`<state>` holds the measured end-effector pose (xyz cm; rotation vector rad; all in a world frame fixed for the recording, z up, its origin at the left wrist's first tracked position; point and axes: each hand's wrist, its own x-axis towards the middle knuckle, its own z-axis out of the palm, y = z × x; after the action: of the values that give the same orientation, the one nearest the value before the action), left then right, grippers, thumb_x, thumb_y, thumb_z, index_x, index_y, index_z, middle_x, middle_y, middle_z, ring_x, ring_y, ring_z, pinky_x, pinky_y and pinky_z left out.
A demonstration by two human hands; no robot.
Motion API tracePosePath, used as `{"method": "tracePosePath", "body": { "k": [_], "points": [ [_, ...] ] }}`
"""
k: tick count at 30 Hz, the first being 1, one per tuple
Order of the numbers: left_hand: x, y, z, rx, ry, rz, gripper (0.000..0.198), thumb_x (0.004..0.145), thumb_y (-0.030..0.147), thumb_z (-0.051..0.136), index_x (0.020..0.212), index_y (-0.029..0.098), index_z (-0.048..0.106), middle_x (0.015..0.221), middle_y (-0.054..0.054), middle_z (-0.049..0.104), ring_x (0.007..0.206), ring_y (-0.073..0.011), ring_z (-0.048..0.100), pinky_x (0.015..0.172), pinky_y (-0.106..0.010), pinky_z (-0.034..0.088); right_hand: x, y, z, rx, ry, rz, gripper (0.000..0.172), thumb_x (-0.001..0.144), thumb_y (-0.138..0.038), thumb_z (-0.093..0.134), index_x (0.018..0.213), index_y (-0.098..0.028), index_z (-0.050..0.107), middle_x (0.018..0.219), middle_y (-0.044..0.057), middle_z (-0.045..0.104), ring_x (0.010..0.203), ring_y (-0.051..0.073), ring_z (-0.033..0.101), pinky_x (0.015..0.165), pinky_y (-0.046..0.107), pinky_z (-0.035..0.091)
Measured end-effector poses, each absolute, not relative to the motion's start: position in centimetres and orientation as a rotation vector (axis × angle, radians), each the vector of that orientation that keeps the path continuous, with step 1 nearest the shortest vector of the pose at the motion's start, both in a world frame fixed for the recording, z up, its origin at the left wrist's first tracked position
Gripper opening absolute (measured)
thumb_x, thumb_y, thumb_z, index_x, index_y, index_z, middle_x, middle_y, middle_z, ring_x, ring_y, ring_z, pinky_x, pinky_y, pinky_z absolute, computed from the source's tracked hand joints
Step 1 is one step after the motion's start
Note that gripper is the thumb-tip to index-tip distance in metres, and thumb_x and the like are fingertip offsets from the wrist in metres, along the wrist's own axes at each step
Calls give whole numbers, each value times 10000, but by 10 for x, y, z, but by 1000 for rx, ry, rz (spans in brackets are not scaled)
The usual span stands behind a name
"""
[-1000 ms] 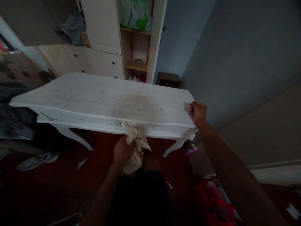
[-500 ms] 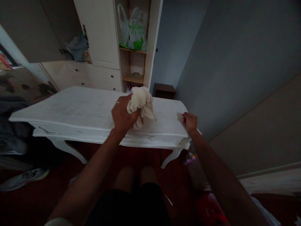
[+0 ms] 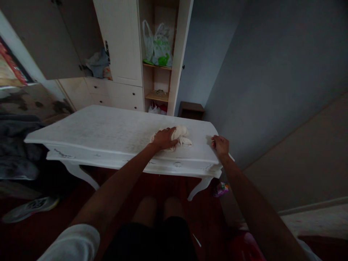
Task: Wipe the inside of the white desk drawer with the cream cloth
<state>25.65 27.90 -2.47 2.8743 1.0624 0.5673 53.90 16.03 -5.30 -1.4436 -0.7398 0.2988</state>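
Observation:
A crumpled cream cloth [image 3: 182, 135] lies on the white table [image 3: 100, 125], right of its middle. My left hand [image 3: 164, 139] grips the cloth and presses it down on the tabletop, fingers pointing right. Grey smudges mark the white surface to the left of the cloth. At the table's right end, my right hand [image 3: 221, 145] is closed just over the top; what its fingers hold, if anything, is too small to make out.
Behind the table stands a white wardrobe [image 3: 122, 43] with an open section holding plastic bags [image 3: 162, 47]. A small brown cabinet [image 3: 191, 110] sits in the back corner by the grey wall [image 3: 272, 72]. On the floor are a shoe [image 3: 31, 209] and a purple box [image 3: 220, 189].
My left hand has brought the cloth down from above the table onto its top and slightly to the right. My right hand stays closed at the right end. The view has tilted up slightly.

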Motion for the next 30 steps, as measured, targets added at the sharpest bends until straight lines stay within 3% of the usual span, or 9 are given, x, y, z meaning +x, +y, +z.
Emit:
{"method": "tracePosePath", "body": {
  "k": [5, 9, 12, 16, 24, 30],
  "points": [
    [235, 287, -17, 2859, 1000, 681, 798, 894, 636, 380, 1507, 149, 223, 1488, -184, 362, 1273, -313, 465, 981, -409, 402, 541, 161, -57, -1459, -754, 298, 301, 709, -426, 615, 659, -129, 629, 419, -19, 520, 352, 69, 408, 364, 189, 316],
    [199, 305, -20, 2638, 1083, 1036, 545, 984, 405, 231, 1371, 91, 451, 1343, -182, 524, 1227, -264, 505, 996, -384, 394, 544, 162, -60, -1475, -796, 287, 303, 720, -431, 605, 666, -134, 629, 428, -16, 529, 362, 75, 426, 381, 195, 336],
    [167, 320, -31, 2376, 1338, 1143, 403, 939, 267, 287, 1102, 99, 615, 1051, -161, 664, 998, -251, 609, 897, -363, 438, 544, 163, -62, -1494, -800, 296, 302, 725, -432, 602, 671, -136, 628, 427, -16, 529, 364, 79, 431, 389, 201, 345],
    [140, 332, -47, 2108, 1453, 1220, 281, 857, 198, 367, 888, 147, 641, 789, -86, 660, 759, -210, 607, 751, -313, 444, 544, 162, -61, -1526, -823, 277, 319, 727, -449, 598, 677, -136, 629, 432, -12, 529, 374, 86, 440, 401, 208, 355],
    [139, 325, -41, 1575, 1168, 1454, 271, 730, 282, 509, 816, 129, 714, 580, -5, 582, 481, -108, 475, 494, -228, 367, 537, 158, -54, -1712, -955, 137, 361, 787, -469, 459, 692, -149, 597, 477, 13, 552, 412, 118, 478, 459, 252, 405],
    [138, 322, -40, 1405, 1137, 1569, 260, 672, 291, 551, 766, 116, 718, 544, 6, 557, 457, -77, 441, 449, -195, 332, 529, 156, -50, -1829, -1055, 73, 277, 774, -366, 477, 613, -173, 592, 486, 23, 553, 500, 159, 519, 569, 288, 413]
  ]
}}
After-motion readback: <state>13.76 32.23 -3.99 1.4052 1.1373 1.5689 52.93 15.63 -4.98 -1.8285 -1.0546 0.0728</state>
